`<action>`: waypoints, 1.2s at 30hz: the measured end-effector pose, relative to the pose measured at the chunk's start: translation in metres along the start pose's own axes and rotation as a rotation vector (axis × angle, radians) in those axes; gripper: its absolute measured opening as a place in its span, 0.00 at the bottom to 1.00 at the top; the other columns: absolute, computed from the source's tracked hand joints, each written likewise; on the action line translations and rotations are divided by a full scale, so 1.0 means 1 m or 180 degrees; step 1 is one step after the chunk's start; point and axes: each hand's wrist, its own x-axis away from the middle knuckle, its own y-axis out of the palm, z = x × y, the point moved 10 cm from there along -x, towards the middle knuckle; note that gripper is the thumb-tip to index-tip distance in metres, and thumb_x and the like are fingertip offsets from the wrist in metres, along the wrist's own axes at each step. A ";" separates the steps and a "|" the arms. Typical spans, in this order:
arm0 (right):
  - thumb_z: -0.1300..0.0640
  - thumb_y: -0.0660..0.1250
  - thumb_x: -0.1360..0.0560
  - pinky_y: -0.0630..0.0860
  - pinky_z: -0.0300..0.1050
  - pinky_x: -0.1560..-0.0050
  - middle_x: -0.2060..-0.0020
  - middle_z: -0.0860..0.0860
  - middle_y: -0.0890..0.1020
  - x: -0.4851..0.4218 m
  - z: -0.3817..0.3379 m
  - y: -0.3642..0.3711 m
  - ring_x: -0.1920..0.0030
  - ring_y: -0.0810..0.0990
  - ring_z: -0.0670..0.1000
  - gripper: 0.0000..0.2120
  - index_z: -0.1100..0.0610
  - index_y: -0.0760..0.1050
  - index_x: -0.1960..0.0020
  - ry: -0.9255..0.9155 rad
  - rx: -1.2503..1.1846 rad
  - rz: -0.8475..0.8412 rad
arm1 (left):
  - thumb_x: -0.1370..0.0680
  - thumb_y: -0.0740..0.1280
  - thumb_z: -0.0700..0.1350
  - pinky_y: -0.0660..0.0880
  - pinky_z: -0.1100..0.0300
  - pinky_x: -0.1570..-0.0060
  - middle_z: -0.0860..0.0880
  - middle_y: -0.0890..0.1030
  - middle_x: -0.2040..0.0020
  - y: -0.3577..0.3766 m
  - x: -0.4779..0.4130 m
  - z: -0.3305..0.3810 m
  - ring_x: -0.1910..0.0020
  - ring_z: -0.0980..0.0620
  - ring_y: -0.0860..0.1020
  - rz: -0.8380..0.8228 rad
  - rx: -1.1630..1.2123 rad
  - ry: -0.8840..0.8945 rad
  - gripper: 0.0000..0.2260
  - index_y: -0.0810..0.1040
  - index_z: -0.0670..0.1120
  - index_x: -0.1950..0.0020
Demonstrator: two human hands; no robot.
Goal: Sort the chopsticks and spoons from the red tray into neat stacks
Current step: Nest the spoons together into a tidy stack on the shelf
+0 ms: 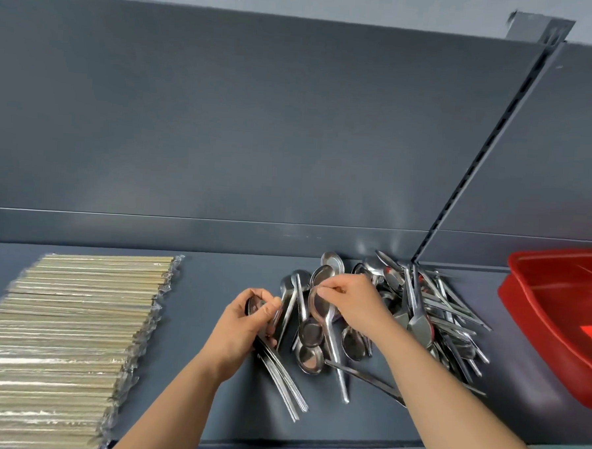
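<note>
Wrapped chopsticks (69, 332) lie in a wide neat row on the left of the grey shelf (216, 271). A loose heap of steel spoons (430, 310) lies at centre right against the back wall. My left hand (244, 328) is closed around a bundle of nested spoons (282, 385), their handles pointing toward me. My right hand (352, 302) pinches the bowl of a single spoon (321, 311) lifted at the heap's left edge. The red tray (557, 306) stands at the far right, and the part in view holds nothing.
A grey back panel rises behind the shelf, with a slotted upright (480, 158) running diagonally above the spoon heap. Bare shelf surface lies between the chopsticks and the spoons. The shelf's front edge (276, 446) is close to my forearms.
</note>
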 end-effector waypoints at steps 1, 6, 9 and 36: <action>0.56 0.69 0.25 0.71 0.33 0.61 0.66 0.39 0.81 0.000 -0.004 -0.003 0.66 0.77 0.37 0.06 0.52 0.84 0.51 -0.0006 -0.0214 0.0002 | 0.33 0.75 0.49 0.75 0.56 0.69 0.44 0.72 0.66 0.005 -0.001 0.002 0.71 0.48 0.72 -0.0084 0.0004 -0.0013 0.17 0.74 0.42 0.52; 0.57 0.68 0.24 0.72 0.36 0.68 0.75 0.43 0.77 0.006 -0.022 0.013 0.72 0.74 0.42 0.08 0.53 0.84 0.49 0.0031 -0.0787 -0.0319 | 0.33 0.76 0.45 0.77 0.56 0.67 0.42 0.75 0.63 0.034 -0.005 0.015 0.68 0.48 0.74 -0.0531 -0.0112 0.0004 0.20 0.72 0.38 0.49; 0.57 0.66 0.22 0.76 0.37 0.62 0.71 0.46 0.80 0.010 -0.026 0.021 0.70 0.77 0.45 0.08 0.52 0.82 0.46 0.0062 -0.0864 -0.0438 | 0.25 0.72 0.42 0.77 0.57 0.68 0.41 0.78 0.64 0.032 -0.009 0.017 0.71 0.48 0.76 -0.0452 -0.0398 0.0060 0.12 0.73 0.37 0.49; 0.57 0.70 0.25 0.71 0.34 0.52 0.61 0.39 0.81 0.122 0.048 -0.042 0.57 0.77 0.38 0.05 0.51 0.84 0.52 -0.0461 0.1068 0.0159 | 0.20 0.62 0.49 0.73 0.57 0.70 0.45 0.76 0.61 0.050 0.038 -0.010 0.69 0.50 0.71 -0.0427 0.0211 -0.0337 0.11 0.75 0.41 0.50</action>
